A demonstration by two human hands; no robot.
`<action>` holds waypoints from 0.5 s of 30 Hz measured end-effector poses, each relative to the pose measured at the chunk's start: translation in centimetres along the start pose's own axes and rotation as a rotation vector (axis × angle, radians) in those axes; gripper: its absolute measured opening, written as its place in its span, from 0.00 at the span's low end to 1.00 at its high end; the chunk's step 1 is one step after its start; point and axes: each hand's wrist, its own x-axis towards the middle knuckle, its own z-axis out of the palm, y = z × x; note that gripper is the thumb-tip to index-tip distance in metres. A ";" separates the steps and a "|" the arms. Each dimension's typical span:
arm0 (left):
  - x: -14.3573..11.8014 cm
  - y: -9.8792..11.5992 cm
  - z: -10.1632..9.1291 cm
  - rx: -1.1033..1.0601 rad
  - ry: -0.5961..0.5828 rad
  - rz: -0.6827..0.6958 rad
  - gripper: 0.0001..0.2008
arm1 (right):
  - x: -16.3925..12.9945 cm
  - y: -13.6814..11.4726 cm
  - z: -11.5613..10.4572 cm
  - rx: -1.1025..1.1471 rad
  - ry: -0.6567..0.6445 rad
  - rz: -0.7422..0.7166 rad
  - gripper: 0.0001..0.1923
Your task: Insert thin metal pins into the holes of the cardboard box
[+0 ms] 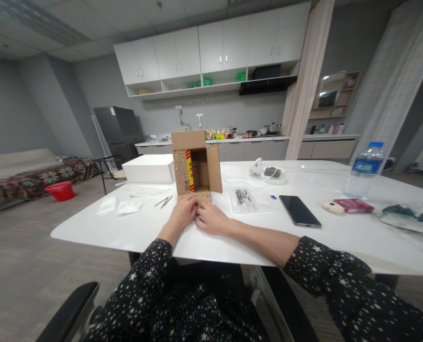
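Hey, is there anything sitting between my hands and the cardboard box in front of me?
Nothing visible: your left hand and right hand are right at the lower front of the cardboard box. The thin metal tools lie off to the left. Whatever your fingers cover is hidden.

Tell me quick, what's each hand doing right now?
Left hand: curled at the cardboard box's front; hold unclear.
Right hand: curled beside the left; hold unclear.
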 end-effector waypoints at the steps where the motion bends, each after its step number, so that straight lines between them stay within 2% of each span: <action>1: 0.0 0.0 0.0 -0.004 0.000 0.000 0.10 | 0.0 0.0 0.0 -0.001 -0.002 0.001 0.13; 15: 0.0 -0.7 0.7 -0.029 0.021 0.012 0.09 | 0.0 -0.1 -0.1 -0.021 0.004 -0.003 0.14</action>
